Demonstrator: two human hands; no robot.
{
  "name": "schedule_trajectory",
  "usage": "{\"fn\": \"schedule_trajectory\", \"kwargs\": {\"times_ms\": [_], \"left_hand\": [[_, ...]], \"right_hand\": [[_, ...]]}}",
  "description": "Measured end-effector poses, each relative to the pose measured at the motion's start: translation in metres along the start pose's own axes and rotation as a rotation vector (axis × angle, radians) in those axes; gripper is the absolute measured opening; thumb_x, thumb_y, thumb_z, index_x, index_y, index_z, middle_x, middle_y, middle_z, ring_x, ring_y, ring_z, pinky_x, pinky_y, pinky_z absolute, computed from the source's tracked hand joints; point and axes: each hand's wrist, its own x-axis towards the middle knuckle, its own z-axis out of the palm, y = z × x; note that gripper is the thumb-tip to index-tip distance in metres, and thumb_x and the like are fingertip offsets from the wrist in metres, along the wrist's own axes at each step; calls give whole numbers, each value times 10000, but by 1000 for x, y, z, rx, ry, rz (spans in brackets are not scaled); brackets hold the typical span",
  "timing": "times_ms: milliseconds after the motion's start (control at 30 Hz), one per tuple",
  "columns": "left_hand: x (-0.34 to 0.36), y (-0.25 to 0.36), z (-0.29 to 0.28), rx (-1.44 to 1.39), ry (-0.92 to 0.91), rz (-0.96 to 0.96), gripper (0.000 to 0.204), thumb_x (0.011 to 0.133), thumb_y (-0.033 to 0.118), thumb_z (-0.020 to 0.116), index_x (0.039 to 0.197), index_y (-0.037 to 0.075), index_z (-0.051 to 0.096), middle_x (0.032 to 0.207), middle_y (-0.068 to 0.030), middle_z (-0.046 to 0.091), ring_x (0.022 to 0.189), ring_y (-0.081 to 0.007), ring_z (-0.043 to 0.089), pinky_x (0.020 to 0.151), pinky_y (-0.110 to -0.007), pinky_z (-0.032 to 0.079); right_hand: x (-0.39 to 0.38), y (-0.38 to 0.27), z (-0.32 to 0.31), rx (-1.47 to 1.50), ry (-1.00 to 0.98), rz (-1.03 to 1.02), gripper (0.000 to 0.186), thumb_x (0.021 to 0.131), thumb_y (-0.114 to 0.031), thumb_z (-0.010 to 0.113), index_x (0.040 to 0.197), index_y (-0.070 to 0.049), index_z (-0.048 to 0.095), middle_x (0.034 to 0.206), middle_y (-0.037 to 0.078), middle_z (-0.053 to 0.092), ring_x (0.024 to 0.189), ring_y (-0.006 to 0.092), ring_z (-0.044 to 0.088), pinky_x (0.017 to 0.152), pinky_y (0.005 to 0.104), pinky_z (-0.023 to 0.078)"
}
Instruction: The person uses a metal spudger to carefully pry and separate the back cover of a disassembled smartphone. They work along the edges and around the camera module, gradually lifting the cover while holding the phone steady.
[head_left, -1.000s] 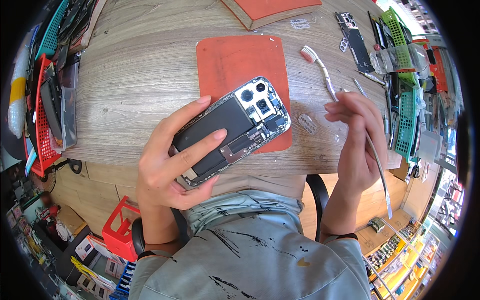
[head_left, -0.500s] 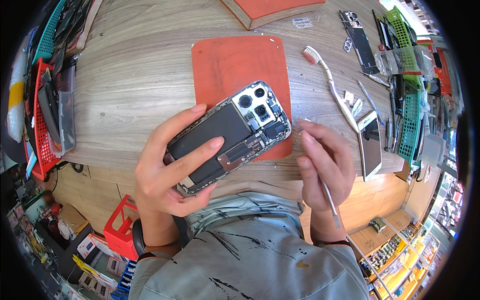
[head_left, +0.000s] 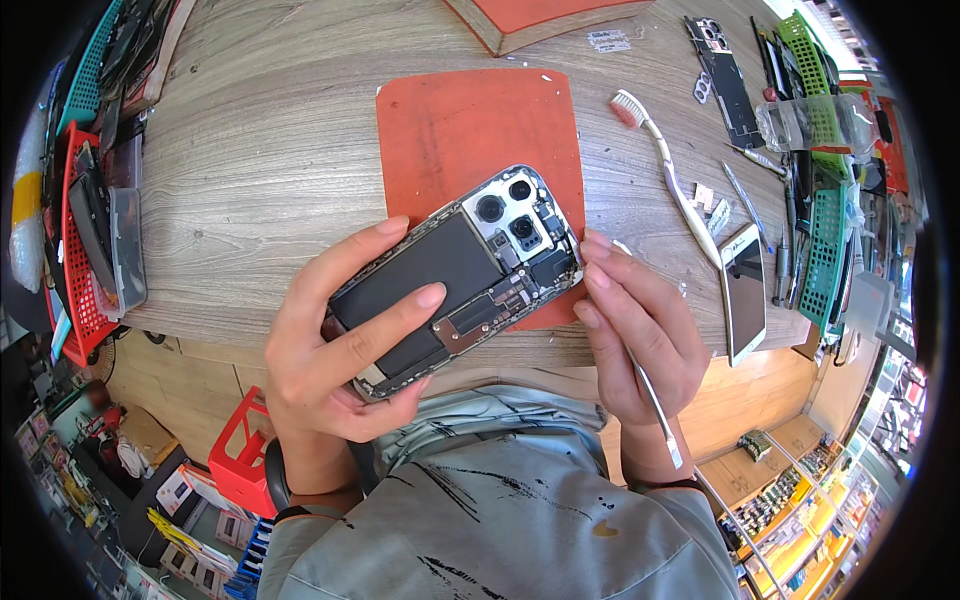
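An opened smartphone (head_left: 420, 285), its black battery, circuit board and three camera lenses bare, is tilted above the near part of a red mat (head_left: 480, 120). My left hand (head_left: 335, 335) grips its lower end, with the thumb side and a finger across the battery. My right hand (head_left: 645, 335) is at the phone's upper right corner, fingertips touching or almost touching the frame. Held in that same hand is a thin metal pry tool (head_left: 655, 405), its flat end pointing down toward my forearm. Whether the fingertips also pinch something small is hidden.
Right of the mat lie a white toothbrush (head_left: 665, 165), a white phone (head_left: 743, 290) and a bare phone part (head_left: 725, 85). Green baskets (head_left: 822, 250) of tools line the right edge. A red basket (head_left: 85, 250) stands at left, a red-covered block (head_left: 540, 20) at the far edge.
My right hand has moved left and a little up, bringing its fingertips to the phone's corner. The left hand and phone have barely shifted.
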Motion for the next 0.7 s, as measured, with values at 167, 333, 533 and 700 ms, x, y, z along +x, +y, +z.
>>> {"fn": "schedule_trajectory", "kwargs": {"times_ms": [167, 333, 533, 700], "left_hand": [[0, 0, 1, 6, 6, 9, 713, 604, 167, 857, 1305, 40, 878, 1499, -355, 661, 1287, -462, 751, 1026, -473, 648], [0, 0, 0, 12, -2, 4, 714, 604, 171, 859, 1306, 43, 879, 1497, -353, 664, 1282, -459, 755, 1029, -472, 646], [-2, -1, -1, 33, -6, -1, 709, 596, 195, 853, 1292, 62, 885, 1487, -348, 674, 1286, -461, 751, 1038, -484, 642], [-4, -4, 0, 51, -5, -12, 700, 581, 245, 838, 1263, 97, 899, 1475, -337, 686, 1304, -467, 736, 1068, -506, 627]], "right_hand": [[0, 1, 1, -8, 8, -4, 449, 870, 90, 900, 1307, 47, 806, 1282, 239, 812, 1221, 378, 816, 1063, 430, 689], [0, 2, 3, -27, 19, -2, 440, 864, 81, 911, 1292, 43, 815, 1282, 229, 815, 1216, 359, 818, 1051, 415, 693], [1, 1, 3, -51, 15, -2, 431, 864, 79, 915, 1283, 44, 821, 1280, 224, 817, 1211, 355, 818, 1047, 411, 694], [1, 1, 6, -58, 33, -20, 423, 871, 83, 909, 1284, 53, 820, 1280, 229, 816, 1195, 358, 824, 1035, 408, 698]]}}
